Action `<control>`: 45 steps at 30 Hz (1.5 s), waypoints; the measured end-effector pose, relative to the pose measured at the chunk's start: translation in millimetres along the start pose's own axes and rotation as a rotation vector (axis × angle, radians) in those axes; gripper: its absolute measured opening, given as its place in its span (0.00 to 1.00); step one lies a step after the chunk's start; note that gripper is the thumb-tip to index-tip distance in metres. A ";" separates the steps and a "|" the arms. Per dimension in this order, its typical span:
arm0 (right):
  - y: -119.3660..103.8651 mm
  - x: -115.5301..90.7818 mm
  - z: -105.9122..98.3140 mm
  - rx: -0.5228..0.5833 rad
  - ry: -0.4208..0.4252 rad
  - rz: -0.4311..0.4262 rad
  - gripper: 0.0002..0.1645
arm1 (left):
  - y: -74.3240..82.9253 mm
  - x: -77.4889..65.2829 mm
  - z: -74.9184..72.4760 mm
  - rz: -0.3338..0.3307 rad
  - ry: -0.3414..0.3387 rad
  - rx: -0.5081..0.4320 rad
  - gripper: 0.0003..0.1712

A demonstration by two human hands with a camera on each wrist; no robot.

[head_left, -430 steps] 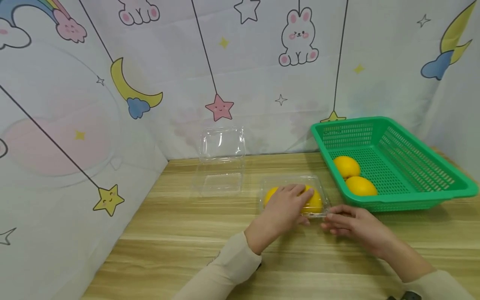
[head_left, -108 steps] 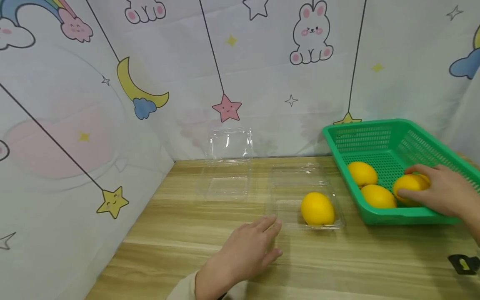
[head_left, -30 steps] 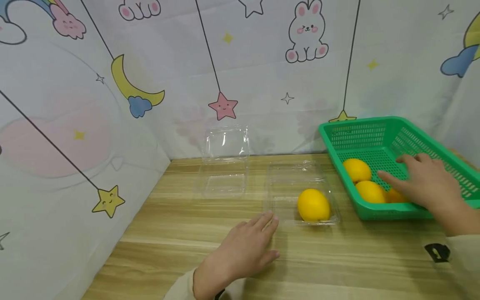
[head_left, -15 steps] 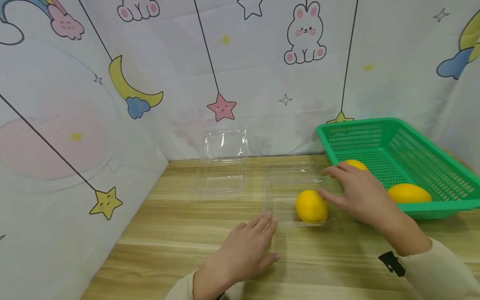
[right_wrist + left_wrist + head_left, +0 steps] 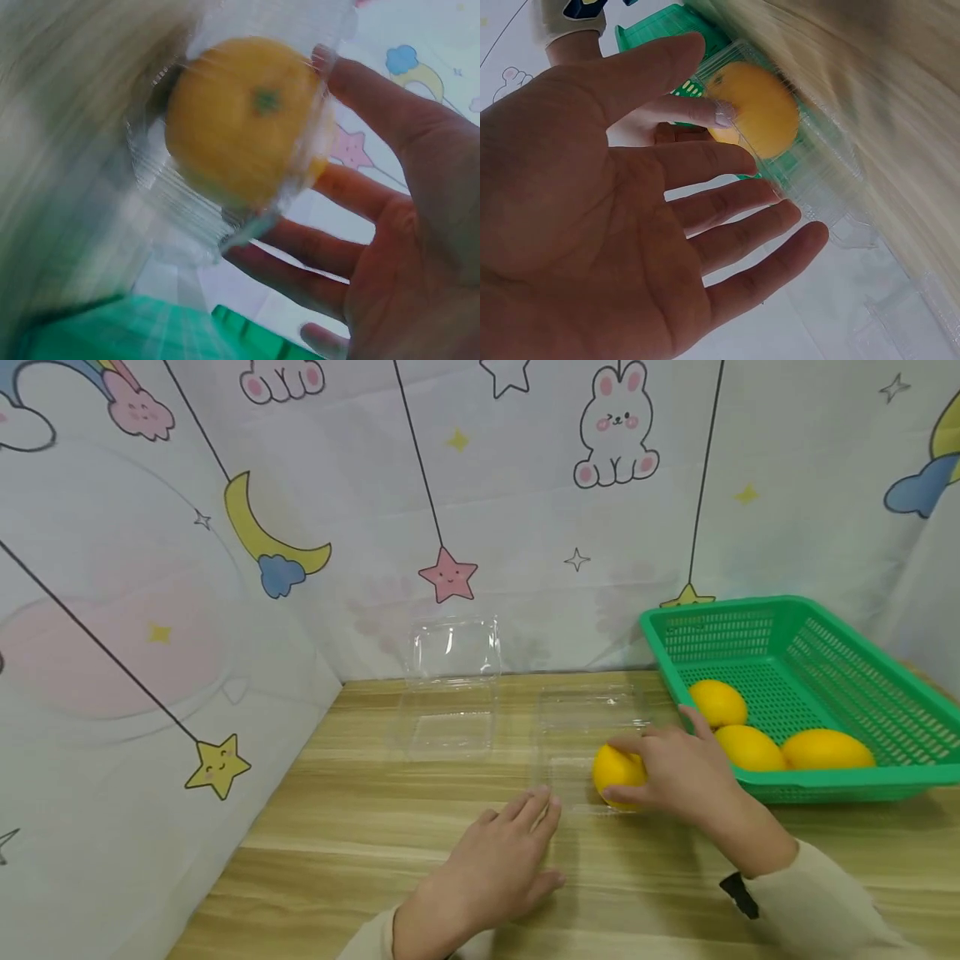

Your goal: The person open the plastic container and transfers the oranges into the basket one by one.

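An orange (image 5: 609, 770) sits in the right part of an open clear plastic clamshell box (image 5: 562, 781) on the table. My right hand (image 5: 686, 772) reaches over the box's right side and grips this orange between thumb and fingers. In the right wrist view, a green stem end shows on the orange (image 5: 240, 120), blurred behind the clear wall. My left hand (image 5: 491, 864) lies in front of the box's left corner, fingers extended. The left wrist view shows its palm (image 5: 592, 225) holding nothing, with the orange (image 5: 757, 109) beyond the fingertips.
At the right stands a green plastic basket (image 5: 810, 777) with three oranges (image 5: 828, 749) along its near and left sides. Another open clear clamshell box (image 5: 450, 727) stands at the back left, its lid upright near the patterned cloth wall (image 5: 517, 510).
Earlier the box was closed over oranges; later my right hand released an orange in the basket. It has since moved left onto the orange in the box. My left hand stays nearly still lately.
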State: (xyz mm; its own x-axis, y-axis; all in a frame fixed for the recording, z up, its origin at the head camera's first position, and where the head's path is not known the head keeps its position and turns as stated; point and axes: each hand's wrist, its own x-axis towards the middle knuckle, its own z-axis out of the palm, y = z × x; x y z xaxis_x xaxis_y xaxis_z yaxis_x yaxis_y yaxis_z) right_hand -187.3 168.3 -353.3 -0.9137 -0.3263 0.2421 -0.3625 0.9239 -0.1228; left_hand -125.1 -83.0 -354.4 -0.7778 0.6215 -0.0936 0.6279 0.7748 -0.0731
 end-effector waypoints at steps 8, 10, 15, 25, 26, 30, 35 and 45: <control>-12.9 0.8 2.0 -0.003 -0.001 0.014 0.39 | 1.1 1.0 -0.1 0.000 -0.028 -0.015 0.47; -14.8 1.3 1.8 -0.002 -0.016 0.025 0.40 | 1.0 1.2 0.5 -0.002 -0.029 -0.017 0.46; -16.6 3.7 1.1 0.020 -0.057 0.052 0.39 | 0.4 1.2 1.6 -0.004 -0.017 -0.008 0.46; -15.1 10.2 2.5 0.112 -0.168 0.092 0.37 | -1.0 -0.3 3.0 0.008 0.008 0.001 0.45; -16.0 10.6 2.3 0.115 -0.177 0.097 0.37 | -0.8 -0.3 3.0 0.009 0.016 0.007 0.45; -18.3 12.0 2.7 0.125 -0.182 0.105 0.37 | -0.7 0.4 3.2 0.020 0.052 0.027 0.45; -19.9 12.9 5.3 0.151 -0.174 0.114 0.36 | -0.7 0.9 2.7 0.012 0.049 0.035 0.45; -18.5 11.0 -2.4 0.225 -0.046 0.106 0.37 | 0.0 2.1 3.4 0.002 0.056 -0.010 0.46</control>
State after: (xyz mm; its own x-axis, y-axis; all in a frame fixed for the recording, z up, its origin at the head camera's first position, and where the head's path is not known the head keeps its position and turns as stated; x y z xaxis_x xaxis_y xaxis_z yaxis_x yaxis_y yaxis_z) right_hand -190.2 148.1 -346.1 -0.9543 -0.2434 0.1733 -0.2912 0.8873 -0.3576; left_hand -126.6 -82.1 -357.9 -0.7770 0.6284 -0.0384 0.6295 0.7745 -0.0632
